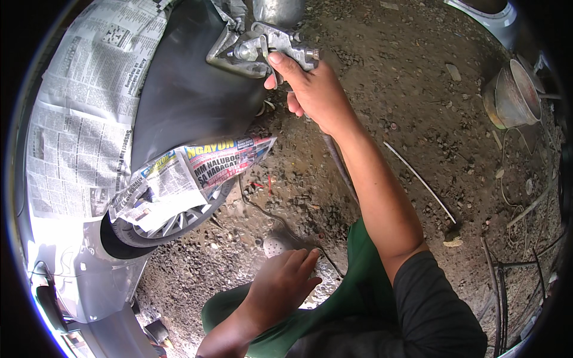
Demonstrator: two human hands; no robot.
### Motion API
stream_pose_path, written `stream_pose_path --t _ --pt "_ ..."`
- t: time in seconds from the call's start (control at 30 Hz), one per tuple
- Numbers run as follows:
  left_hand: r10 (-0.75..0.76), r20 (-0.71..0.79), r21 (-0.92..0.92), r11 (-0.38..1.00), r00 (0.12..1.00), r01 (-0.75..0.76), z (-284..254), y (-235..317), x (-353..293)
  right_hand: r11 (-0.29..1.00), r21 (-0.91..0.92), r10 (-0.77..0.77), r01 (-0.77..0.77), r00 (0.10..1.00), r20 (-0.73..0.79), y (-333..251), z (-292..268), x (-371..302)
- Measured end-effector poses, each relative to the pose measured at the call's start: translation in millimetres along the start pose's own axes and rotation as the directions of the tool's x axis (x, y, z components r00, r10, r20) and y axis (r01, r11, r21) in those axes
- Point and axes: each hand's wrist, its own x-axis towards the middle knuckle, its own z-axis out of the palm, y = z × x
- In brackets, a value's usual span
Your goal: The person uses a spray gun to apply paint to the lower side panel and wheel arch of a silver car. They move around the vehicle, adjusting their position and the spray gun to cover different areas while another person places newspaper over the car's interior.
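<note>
My right hand (313, 86) is wrapped round the handle of a metal spray gun (265, 43), with its cup (278, 11) at the upper edge of the view. The gun points left over a dark grey car panel (185, 77), and a hose (339, 158) hangs below my hand. Newspaper sheets (83, 137) cover the car body beside the panel, and more newspaper (218, 164) hangs partly over the wheel (164, 230). Low in front of my green trousers, my left hand (283, 280) holds nothing, its fingers stretched out and slightly apart.
Gravelly ground (382, 83) lies around me. To the right stand a stained bucket (513, 98) and a white container (495, 21). A thin pale rod (421, 182) lies on the ground, and a dark metal frame (501, 280) is at the lower right. Silver bodywork (83, 256) fills the lower left.
</note>
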Motion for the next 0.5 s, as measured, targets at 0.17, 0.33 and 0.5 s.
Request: stream_pose_path --t 0.17,0.33,0.5 --pt "-0.003 -0.003 0.025 1.000 1.000 0.003 -1.7 1.1 -0.4 0.999 0.018 -0.044 0.044 0.999 0.004 10.9 2.6 4.3" --pt "-0.013 0.005 0.032 0.999 1.000 0.013 -1.2 1.7 -1.4 0.998 -0.058 -0.025 0.023 0.999 -0.044 5.5 0.2 3.3" --pt "-0.001 -0.015 0.018 1.000 1.000 0.001 2.5 1.3 -2.6 0.998 -0.067 -0.025 0.020 0.997 -0.076 0.5 2.6 -1.3"
